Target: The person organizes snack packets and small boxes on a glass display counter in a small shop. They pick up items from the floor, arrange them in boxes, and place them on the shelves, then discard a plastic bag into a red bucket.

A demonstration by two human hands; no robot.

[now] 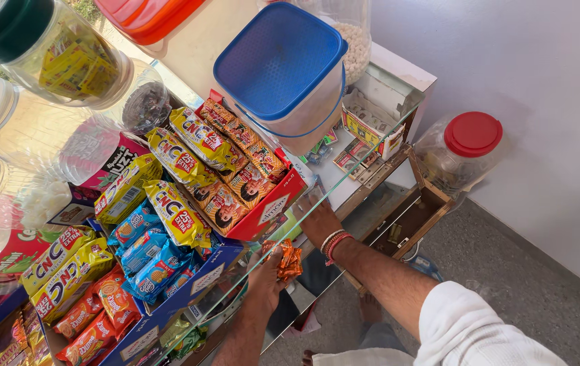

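Yellow biscuit packets fill the counter boxes on the left. Left hand sits under the glass top, fingers pinching orange snack packets. Right hand reaches beneath too, can't tell its grip.

Bright daylight falls from up and left of the grip, washing the jars pale and glaring off the glass edge beside the hands. The wall is evenly lit, with a soft shadow by the red-lidded jar. Focus is sharp throughout; edges bend outward at the corners.
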